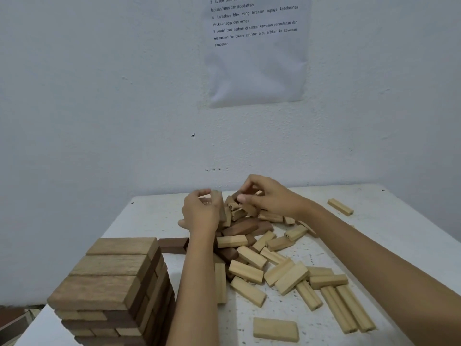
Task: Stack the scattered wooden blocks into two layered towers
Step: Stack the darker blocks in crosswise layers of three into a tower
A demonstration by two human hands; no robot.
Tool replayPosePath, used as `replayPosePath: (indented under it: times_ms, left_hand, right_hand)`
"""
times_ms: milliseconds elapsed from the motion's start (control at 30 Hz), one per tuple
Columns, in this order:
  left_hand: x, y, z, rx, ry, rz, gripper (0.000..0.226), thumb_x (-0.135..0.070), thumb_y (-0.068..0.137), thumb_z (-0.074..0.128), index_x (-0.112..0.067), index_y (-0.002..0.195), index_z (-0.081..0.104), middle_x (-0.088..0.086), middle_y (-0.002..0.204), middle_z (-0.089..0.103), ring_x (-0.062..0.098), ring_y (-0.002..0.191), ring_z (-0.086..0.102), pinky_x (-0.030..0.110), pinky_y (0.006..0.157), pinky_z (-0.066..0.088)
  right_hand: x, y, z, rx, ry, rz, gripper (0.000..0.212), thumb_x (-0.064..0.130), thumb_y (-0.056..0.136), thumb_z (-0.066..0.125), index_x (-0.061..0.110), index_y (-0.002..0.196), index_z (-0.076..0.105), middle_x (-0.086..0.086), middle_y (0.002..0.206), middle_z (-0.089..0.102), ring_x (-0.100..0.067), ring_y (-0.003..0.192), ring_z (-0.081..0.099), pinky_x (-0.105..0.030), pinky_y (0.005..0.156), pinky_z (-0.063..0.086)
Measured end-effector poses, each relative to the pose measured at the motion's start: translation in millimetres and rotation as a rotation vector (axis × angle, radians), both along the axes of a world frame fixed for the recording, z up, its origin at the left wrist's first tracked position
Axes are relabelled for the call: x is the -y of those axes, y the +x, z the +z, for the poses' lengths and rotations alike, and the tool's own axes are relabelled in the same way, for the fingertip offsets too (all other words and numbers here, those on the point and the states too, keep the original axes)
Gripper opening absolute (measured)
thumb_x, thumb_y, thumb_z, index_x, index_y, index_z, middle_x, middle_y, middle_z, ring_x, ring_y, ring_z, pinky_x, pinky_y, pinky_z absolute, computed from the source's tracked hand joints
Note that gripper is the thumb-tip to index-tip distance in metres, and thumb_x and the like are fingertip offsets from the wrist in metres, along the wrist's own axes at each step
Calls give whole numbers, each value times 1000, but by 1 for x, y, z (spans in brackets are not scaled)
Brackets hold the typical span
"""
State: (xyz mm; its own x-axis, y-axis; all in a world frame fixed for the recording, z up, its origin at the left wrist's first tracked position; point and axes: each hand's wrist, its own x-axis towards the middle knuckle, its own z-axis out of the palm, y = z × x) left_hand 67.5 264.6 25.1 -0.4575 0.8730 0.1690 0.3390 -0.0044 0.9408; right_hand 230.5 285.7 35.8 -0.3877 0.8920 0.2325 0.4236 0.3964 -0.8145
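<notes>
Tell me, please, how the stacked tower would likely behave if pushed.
The tower would probably topple rather than slide: it is tall, built of loose crossed layers. It stands near the table edge, so pieces might fall off.

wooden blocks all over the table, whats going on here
A person is picking through the pile of loose blocks on the white table. The left hand grips a tan block, and the right hand pinches a darker block at the pile's far side. One layered tower stands at the near left. No second tower shows yet.
</notes>
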Motion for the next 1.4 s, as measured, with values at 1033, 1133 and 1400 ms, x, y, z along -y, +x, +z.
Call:
replayPosePath:
  times_ms: [1033, 1133, 1400]
  left_hand:
    - [18, 30, 32, 542, 205, -136, 8, -27, 98, 46, -25, 105, 48, 8, 90, 59, 16, 77, 56, 30, 68, 43]
    - [40, 40, 38, 565, 210, -191, 10, -24, 97, 47, -20, 106, 49, 10, 83, 53, 14, 62, 47, 25, 62, 41]
    - [111, 37, 26, 441, 50, -358, 20, -29, 98, 47, -9, 97, 48, 3, 67, 53, 12, 59, 50, 20, 54, 42]
  right_hand:
    - [8, -14, 32, -366, -164, -378, 33, 35, 82, 76, 4, 79, 64, -22, 71, 51, -8, 43, 37, -19, 41, 36]
    - [38, -7, 41, -390, -96, -433, 50, 44, 85, 70, -1, 70, 53, -33, 109, 63, -8, 42, 35, -18, 42, 34]
    - [139, -5, 33, -544, -194, -440, 30, 40, 89, 65, 10, 89, 70, -10, 107, 72, -10, 61, 56, -20, 48, 37]
